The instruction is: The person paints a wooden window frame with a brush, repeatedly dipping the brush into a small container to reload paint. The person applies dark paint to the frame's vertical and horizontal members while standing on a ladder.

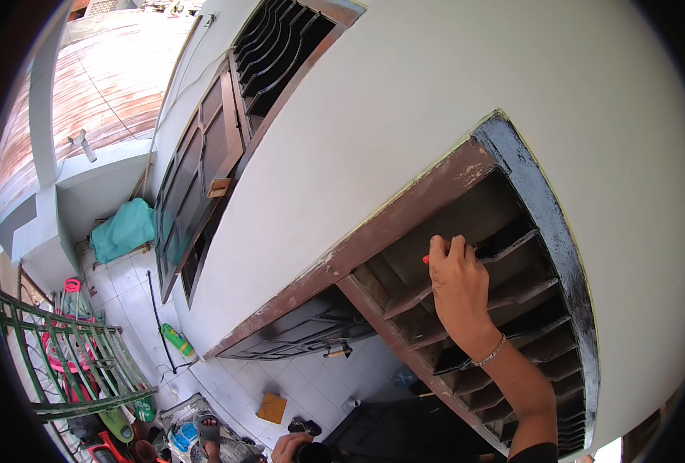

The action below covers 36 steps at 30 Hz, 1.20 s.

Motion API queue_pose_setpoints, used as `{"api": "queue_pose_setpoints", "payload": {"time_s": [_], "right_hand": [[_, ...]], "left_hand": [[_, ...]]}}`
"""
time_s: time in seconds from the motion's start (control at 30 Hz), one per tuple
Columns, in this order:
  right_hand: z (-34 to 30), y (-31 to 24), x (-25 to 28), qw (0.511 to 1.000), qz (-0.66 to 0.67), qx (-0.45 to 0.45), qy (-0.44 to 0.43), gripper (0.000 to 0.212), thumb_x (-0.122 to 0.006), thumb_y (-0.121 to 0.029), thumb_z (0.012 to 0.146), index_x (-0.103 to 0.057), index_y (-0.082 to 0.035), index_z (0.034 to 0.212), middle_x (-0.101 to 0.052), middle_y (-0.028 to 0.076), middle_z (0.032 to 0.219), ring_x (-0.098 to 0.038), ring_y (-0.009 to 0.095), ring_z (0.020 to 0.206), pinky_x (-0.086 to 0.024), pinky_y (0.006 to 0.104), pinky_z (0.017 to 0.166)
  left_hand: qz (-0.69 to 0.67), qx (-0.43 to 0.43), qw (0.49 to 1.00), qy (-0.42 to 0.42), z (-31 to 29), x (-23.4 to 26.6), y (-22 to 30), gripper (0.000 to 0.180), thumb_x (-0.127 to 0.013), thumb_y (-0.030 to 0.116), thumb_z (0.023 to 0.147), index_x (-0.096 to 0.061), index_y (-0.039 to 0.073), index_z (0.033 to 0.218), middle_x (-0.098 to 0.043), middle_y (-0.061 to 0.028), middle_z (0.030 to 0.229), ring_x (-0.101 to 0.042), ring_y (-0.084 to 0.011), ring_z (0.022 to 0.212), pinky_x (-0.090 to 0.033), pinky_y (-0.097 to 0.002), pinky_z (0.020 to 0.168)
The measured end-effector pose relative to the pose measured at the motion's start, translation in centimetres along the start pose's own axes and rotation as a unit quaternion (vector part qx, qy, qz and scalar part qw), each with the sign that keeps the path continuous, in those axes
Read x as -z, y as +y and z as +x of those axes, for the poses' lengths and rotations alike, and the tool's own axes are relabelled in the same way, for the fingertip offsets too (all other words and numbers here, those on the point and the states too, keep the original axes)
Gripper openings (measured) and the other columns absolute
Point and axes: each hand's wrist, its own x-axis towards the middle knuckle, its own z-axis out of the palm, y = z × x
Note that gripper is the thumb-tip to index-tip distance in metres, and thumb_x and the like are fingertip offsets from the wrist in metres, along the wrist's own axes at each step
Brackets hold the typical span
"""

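Note:
My right hand [460,282], a chain bracelet on its wrist, is raised to the window grille [518,292] with its fingers closed in a pinch. A slim red-ended tool [426,260], apparently a paintbrush, pokes out of the fingers; its other end is hidden against a dark bar. Some bars look glossy black, others dull brown. Around the grille runs a brown wooden frame [404,202], its right side blue-grey with black smears. Low at the bottom edge, my left hand [288,447] curls against a dark round container [311,453], partly cut off.
Beyond the white wall stands an open window shutter [203,166]. A green metal railing [72,351] curves at the left, with pink and red items behind it. On the tiled floor lie a yellow-brown square [271,407] and a green bottle [177,339]. A teal cover [124,230] drapes something farther off.

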Motion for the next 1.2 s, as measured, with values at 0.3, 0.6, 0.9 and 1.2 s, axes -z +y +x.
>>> {"api": "queue_pose_setpoints", "payload": {"time_s": [0.3,0.6,0.9,1.2], "right_hand": [[0.7,-1.1,0.3,0.999,-0.020,0.015,0.043,0.022,-0.071,-0.018,0.096,-0.053,-0.007,0.088,-0.050,0.005,0.084,-0.061,0.011,0.071,-0.056,0.0221,0.062],[1.7,-1.7,2.4,0.998,-0.003,0.027,0.062,0.027,-0.074,-0.021,0.094,-0.051,-0.008,0.089,-0.050,0.004,0.080,-0.063,0.014,0.070,-0.056,0.0241,0.059],[-1.6,-0.1,7.1,0.994,0.107,-0.002,0.030,0.027,-0.073,0.001,0.085,-0.059,0.003,0.108,-0.055,0.015,0.098,-0.066,0.030,0.085,-0.058,0.0364,0.067],[-5.2,1.6,7.1,0.989,0.112,-0.001,0.094,0.024,-0.076,0.002,0.089,-0.059,0.003,0.106,-0.064,0.016,0.102,-0.072,0.031,0.084,-0.062,0.0344,0.072]], "left_hand": [[0.007,0.010,1.000,0.015,-0.1,0.7,0.3,0.054,-0.086,0.001,0.066,-0.066,0.003,0.115,-0.071,-0.0190,0.110,-0.070,-0.0397,0.100,-0.056,-0.0441,0.087],[0.003,0.015,1.000,0.004,-0.2,0.8,0.2,0.053,-0.088,0.005,0.066,-0.067,0.003,0.114,-0.071,-0.0185,0.111,-0.070,-0.0387,0.101,-0.056,-0.0449,0.087],[-0.016,0.024,1.000,0.013,0.1,0.8,0.7,0.051,-0.087,0.004,0.066,-0.066,0.004,0.113,-0.071,-0.0173,0.109,-0.070,-0.0374,0.100,-0.055,-0.0438,0.087],[-0.020,0.002,1.000,0.021,0.3,0.4,0.9,0.051,-0.086,0.001,0.065,-0.066,0.004,0.112,-0.071,-0.0173,0.108,-0.069,-0.0373,0.098,-0.055,-0.0436,0.086]]}}
